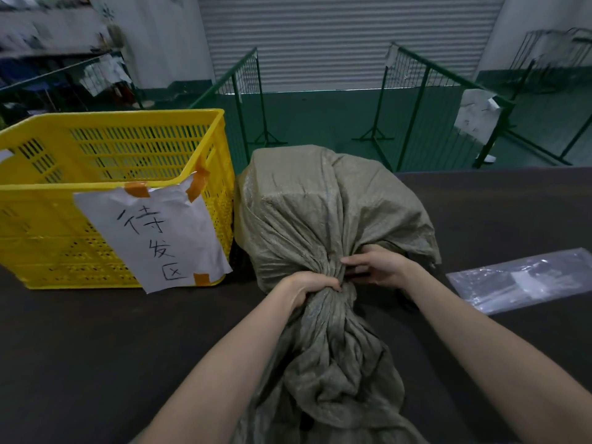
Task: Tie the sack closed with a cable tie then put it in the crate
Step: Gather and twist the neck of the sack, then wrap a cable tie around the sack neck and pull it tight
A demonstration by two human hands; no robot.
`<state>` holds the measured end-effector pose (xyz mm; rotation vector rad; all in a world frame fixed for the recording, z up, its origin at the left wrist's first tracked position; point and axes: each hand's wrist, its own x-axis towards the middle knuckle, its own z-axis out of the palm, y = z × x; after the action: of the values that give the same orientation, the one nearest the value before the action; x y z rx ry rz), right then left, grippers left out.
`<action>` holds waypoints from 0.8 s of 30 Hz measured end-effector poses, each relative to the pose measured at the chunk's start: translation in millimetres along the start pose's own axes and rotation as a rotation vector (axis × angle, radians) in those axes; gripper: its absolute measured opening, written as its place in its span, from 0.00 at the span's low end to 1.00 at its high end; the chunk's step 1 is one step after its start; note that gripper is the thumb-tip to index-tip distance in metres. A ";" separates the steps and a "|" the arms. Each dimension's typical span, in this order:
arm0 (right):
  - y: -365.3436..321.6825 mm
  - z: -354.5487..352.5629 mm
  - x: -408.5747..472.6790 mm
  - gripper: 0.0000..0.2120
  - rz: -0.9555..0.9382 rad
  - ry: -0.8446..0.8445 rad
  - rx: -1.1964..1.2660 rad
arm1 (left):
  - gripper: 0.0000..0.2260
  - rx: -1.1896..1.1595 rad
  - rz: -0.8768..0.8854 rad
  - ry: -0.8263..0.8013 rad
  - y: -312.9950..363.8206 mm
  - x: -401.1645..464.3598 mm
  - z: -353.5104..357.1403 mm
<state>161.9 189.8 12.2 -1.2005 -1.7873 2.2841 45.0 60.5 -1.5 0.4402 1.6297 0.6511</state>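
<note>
Sack (320, 213) lay lengthwise, away from hands; left hand (307, 288) gripped gathered neck, right hand (374, 265) pinched just beyond. Crate (112, 174) left, nearer left hand.

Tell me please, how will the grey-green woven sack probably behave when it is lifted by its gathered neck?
The grey-green woven sack would likely sag: its cloth folds loosely below the left hand. A boxy edge shows through the top, so the load is probably stiff and may swing as one lump. The bunched neck seems to grip well, since that hand and the right hand hold it.
</note>
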 end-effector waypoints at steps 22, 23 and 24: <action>126.2 -105.5 -41.3 0.13 -0.144 0.859 -1.132 | 0.07 -0.335 0.050 -0.017 -22.3 18.4 14.7; 127.0 -105.8 -43.0 0.12 -0.161 0.865 -1.135 | 0.06 -0.330 0.047 -0.006 -23.0 18.4 13.3; 128.6 -107.1 -44.9 0.12 -0.164 0.866 -1.136 | 0.05 -0.326 0.045 0.012 -23.3 17.7 13.6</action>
<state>309.2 213.6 -75.9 -1.5955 -2.4949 0.2974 57.4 55.8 -31.0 0.2352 1.4939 0.9366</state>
